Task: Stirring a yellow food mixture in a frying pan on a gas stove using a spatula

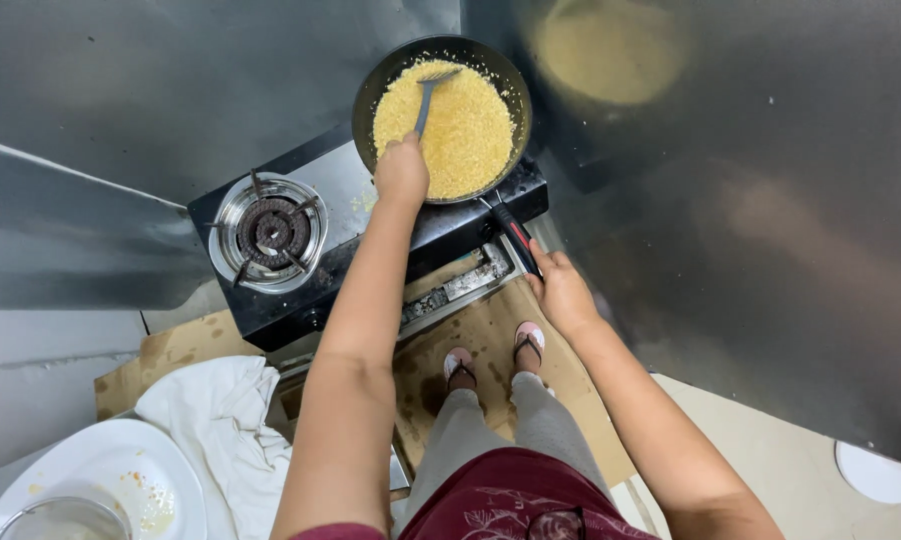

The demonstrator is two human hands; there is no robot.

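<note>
Standing over a black two-burner gas stove [320,290], the person works with both bare hands. The left hand [401,172] is closed around the handle of a grey slotted spatula [428,100]; the fingers are wrapped tight on it. The spatula is thin and flat, and its long axis runs from the hand up and slightly right, the slotted head lying in the food near the far rim. The round dark frying pan [370,95] sits on the right burner, full of yellow, grainy, crumbly food [470,135]. Its straight black and red handle [511,230] points down-right toward the person. The right hand [562,292] grips the end of this handle, fingers curled around it. The left burner [270,232] is bare, a shiny steel ring with a dark iron grate.
</note>
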